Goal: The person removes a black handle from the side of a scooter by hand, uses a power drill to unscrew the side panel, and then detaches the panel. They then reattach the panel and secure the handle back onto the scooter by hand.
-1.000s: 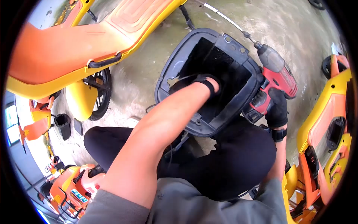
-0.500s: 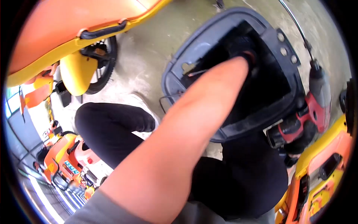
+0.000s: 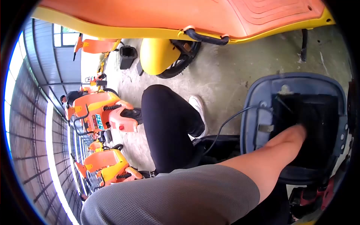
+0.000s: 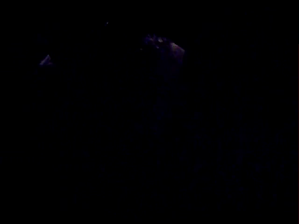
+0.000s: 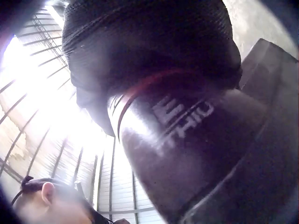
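Observation:
My left forearm (image 3: 275, 148) reaches deep into the dark opening of a grey-black plastic housing (image 3: 255, 90). The left hand is hidden inside, and the left wrist view is almost wholly black, so I cannot tell what it touches. In the right wrist view my black-gloved right hand (image 5: 149, 51) grips a cordless drill, whose dark battery (image 5: 187, 149) with pale lettering fills the lower part. The drill's red and black body (image 3: 309, 197) shows in part at the lower right of the head view, beside the housing.
A black cable (image 3: 230, 122) runs leftward from the housing. An orange and yellow scooter (image 3: 168, 22) stands across the top, with a wheel and yellow mudguard (image 3: 157, 56) below. More orange scooters (image 3: 95, 114) are parked at left. A black bin (image 3: 128, 60) sits on the concrete floor.
The head view has swung left, so the housing and drill now lie at the right edge. My left arm has gone deeper, its wristband now out of sight. The right hand keeps hold of the drill.

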A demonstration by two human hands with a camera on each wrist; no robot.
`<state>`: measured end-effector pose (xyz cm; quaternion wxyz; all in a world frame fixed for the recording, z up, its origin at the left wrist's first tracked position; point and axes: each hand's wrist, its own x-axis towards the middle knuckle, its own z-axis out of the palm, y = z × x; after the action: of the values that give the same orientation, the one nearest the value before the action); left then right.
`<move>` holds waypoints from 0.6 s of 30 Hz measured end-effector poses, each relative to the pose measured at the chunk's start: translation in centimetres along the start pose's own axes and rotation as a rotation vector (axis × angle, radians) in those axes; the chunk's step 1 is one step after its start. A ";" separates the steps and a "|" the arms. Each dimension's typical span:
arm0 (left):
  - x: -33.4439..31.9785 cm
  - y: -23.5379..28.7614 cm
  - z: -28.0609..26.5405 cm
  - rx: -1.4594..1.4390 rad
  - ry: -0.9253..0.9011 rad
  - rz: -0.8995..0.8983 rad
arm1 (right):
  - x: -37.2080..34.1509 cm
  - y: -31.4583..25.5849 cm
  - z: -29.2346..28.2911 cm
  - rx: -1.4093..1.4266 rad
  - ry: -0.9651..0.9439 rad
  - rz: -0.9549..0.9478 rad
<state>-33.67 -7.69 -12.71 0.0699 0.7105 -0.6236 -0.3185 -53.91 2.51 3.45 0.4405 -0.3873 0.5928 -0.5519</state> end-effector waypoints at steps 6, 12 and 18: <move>1.5 1.0 3.2 -0.052 0.069 0.017 | 1.1 -0.2 -0.7 -0.056 -0.006 -0.040; 3.0 0.1 7.2 0.059 0.280 0.069 | 1.9 -0.4 -1.5 -0.102 -0.005 -0.087; 2.4 1.0 5.3 -0.120 0.394 -0.014 | 2.9 -0.7 -2.2 -0.156 -0.004 -0.148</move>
<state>-37.31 -8.50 -17.28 0.2302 0.7579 -0.5730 -0.2105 -56.91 0.41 3.87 0.3683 -0.4644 0.6027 -0.5343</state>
